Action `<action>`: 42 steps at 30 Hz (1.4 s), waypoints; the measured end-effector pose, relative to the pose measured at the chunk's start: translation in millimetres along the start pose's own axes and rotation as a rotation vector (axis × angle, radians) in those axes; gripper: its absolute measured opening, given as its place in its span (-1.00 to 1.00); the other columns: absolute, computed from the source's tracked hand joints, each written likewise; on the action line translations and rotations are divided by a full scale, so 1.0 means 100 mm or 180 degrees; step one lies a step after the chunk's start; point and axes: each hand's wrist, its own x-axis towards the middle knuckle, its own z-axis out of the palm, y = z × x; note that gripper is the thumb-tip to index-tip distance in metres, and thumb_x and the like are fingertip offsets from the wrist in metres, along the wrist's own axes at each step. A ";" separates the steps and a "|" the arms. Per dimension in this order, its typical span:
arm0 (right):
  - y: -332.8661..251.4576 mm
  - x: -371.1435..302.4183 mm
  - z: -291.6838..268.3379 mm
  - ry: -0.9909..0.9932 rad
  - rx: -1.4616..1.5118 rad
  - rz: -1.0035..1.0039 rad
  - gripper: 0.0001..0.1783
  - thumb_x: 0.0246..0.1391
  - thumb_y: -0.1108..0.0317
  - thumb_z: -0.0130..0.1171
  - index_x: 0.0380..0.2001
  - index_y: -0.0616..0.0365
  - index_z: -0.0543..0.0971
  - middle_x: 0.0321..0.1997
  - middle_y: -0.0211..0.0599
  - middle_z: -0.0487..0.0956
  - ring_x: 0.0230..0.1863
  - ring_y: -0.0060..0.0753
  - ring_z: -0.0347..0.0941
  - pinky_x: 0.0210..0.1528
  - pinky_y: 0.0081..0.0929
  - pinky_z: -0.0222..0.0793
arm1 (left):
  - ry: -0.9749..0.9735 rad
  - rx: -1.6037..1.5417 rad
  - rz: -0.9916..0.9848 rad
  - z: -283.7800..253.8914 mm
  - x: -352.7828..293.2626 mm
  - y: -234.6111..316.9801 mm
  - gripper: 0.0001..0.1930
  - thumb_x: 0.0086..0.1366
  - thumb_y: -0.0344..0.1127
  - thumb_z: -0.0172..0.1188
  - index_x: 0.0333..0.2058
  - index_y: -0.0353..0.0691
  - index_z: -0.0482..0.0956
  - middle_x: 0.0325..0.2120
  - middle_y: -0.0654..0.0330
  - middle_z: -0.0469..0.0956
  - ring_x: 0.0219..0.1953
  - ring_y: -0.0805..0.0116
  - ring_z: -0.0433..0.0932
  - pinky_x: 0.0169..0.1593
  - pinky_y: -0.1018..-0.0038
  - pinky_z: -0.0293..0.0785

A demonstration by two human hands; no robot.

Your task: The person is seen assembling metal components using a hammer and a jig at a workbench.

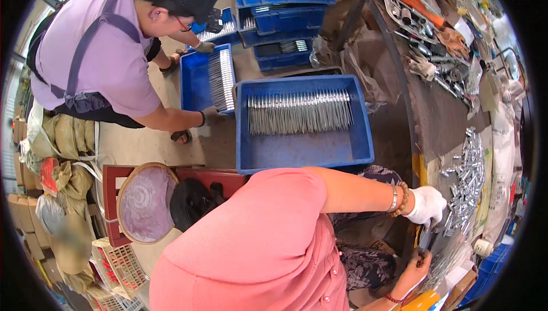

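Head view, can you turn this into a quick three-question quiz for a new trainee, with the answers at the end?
1. The wearer's gloved left hand is nearest to: A) the round basin; B) the loose shiny metal parts; C) the stacked blue bins.
2. True or false: the row of metal pieces covers the whole floor of the large blue bin.
3. Fill the gap: the co-worker's gloved hands are at opposite ____ of a blue tray.

Key: 1. B. 2. False. 3. Ends.
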 end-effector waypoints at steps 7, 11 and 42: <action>-0.77 -0.05 -0.07 -0.0371 0.0811 0.0796 -0.79 0.18 0.39 0.19 -0.17 0.27 0.56 -0.44 -0.35 0.57 -0.37 -0.51 0.42 -0.25 -0.44 0.39 | -0.0025 0.0200 0.0416 -0.31 -0.10 -0.04 -0.84 0.16 -0.07 0.34 -0.40 0.04 0.75 -0.38 0.16 0.57 -0.20 0.08 0.58 -0.11 0.16 0.56; -0.67 -0.05 0.00 -0.0809 0.1888 0.0923 -0.82 0.19 0.38 0.22 -0.39 0.21 0.44 -0.54 -0.51 0.48 -0.48 -0.71 0.35 -0.44 -0.56 0.27 | -0.0088 -0.0129 0.0718 -0.43 -0.09 -0.09 -0.85 0.14 -0.29 0.40 -0.34 -0.18 0.69 -0.32 0.13 0.57 -0.17 0.05 0.57 -0.06 0.23 0.54; -0.80 -0.53 0.82 -0.1578 0.3259 0.1214 -0.65 0.39 0.32 0.17 0.16 0.18 0.57 -0.25 -0.39 0.64 -0.35 -0.69 0.49 -0.30 -0.67 0.45 | 0.1189 -0.1370 -0.3408 -1.37 -1.97 -0.16 -0.40 0.27 -0.30 0.33 0.23 -0.44 0.44 -0.08 0.04 0.67 -0.12 0.36 0.66 -0.03 0.52 0.58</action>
